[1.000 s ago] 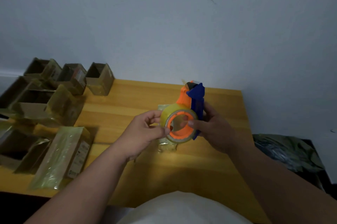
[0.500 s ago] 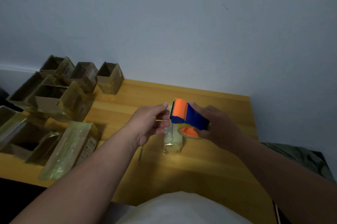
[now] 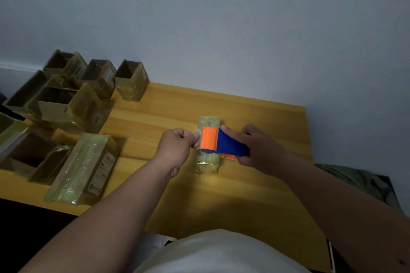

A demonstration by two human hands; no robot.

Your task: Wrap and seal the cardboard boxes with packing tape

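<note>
My right hand (image 3: 260,149) grips a blue and orange tape dispenser (image 3: 221,143) held flat above the wooden table (image 3: 255,195). My left hand (image 3: 176,147) is curled at the dispenser's orange end and pinches the free end of the tape (image 3: 199,137) there. Directly beneath the dispenser lies a small narrow box (image 3: 207,165) wrapped in yellowish tape, its middle hidden by the dispenser.
A longer tape-wrapped box (image 3: 83,168) lies at the left front of the table. Several open cardboard boxes (image 3: 131,79) crowd the table's left and back-left. A dark green bag (image 3: 359,180) sits off the table's right edge. A pale wall rises behind.
The dispenser turned from upright, roll facing me, to lying flat over the small box. My left hand closed in on its orange end and took the tape end.
</note>
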